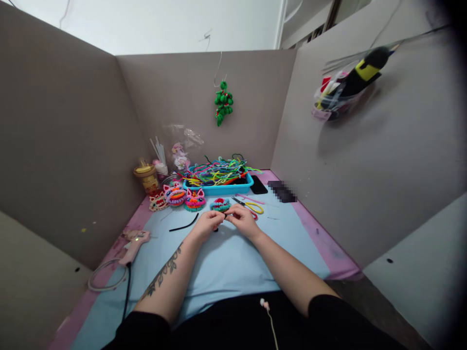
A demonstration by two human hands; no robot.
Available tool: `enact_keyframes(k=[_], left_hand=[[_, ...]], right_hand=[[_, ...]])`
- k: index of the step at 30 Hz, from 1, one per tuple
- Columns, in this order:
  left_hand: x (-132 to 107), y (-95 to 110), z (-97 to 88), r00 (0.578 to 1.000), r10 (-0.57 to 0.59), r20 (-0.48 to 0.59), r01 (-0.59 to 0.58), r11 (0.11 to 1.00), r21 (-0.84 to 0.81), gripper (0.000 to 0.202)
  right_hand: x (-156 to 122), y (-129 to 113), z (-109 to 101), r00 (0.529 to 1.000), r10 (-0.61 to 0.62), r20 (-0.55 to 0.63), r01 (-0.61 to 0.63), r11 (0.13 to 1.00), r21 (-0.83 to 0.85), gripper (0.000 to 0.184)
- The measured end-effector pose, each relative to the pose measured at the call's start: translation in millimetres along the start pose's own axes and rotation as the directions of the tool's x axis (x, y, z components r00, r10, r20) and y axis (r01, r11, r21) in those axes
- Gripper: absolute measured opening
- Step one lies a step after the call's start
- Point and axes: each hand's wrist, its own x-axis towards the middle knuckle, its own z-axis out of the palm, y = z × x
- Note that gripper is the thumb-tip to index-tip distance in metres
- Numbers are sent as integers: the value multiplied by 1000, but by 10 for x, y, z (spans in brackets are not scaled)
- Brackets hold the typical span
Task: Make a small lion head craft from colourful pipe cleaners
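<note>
Fingertips pinched together, my left hand (208, 224) and my right hand (242, 219) meet over the middle of the table. Between them is a small black piece of pipe cleaner (225, 216), mostly hidden by the fingers. Just beyond the hands lies a teal and red pipe-cleaner piece (219, 204). Yellow-handled scissors (254, 207) rest beside my right hand, near a pink stick (250, 199). To the left of my left hand, a bent black pipe cleaner (184, 225) lies on the blue cloth (233, 265).
A blue tray (219, 188) heaped with coloured pipe cleaners stands at the back. Several pipe-cleaner animal heads (194, 200) sit left of it, near a lidded cup (146, 177). A pink glue gun (134, 247) with its cord lies at left. Grey partitions (204, 102) enclose the table.
</note>
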Motion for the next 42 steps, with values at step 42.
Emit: enact_keyframes(k=[42], left_hand=[[76,-97,-33,985,144,-99,-91,905,416,27]], right_hand=[[25,148,63,953,299,51,-301,953,37,18]])
